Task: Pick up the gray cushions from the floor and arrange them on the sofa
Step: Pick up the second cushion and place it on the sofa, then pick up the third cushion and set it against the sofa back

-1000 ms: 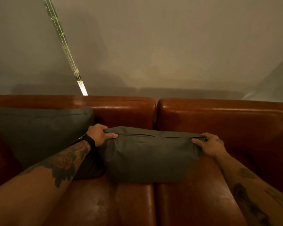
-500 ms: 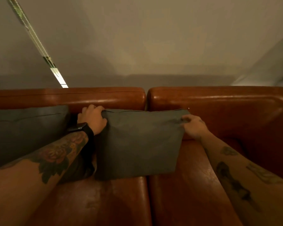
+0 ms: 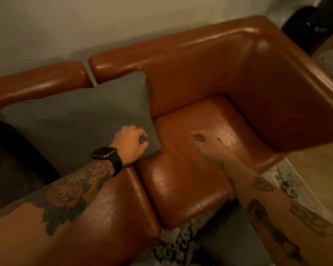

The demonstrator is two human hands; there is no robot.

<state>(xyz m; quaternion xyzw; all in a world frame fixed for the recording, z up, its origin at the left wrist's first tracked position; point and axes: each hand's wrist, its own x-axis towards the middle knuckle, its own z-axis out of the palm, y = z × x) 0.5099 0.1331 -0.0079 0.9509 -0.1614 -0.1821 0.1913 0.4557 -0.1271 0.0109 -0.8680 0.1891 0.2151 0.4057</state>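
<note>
A gray cushion (image 3: 81,120) stands upright on the brown leather sofa (image 3: 185,179), leaning on the backrest across the gap between the two seats. My left hand (image 3: 130,144), with a black watch on its wrist, hovers in front of the cushion's lower right corner with fingers loosely curled around nothing. My right hand (image 3: 204,144) is blurred and empty over the bare right seat. Another gray cushion (image 3: 227,239) lies on the floor in front of the sofa, partly hidden by my right forearm.
A darker cushion (image 3: 12,166) sits at the sofa's left end. A patterned black-and-white rug (image 3: 173,244) lies under the floor cushion. The right armrest (image 3: 296,89) closes off the seat; wooden floor (image 3: 319,169) and a dark object (image 3: 308,25) lie beyond it.
Both hands have let go of the cushion's top corners and dropped lower. The cushion now stands against the backrest. My view has swung right and down, showing the floor.
</note>
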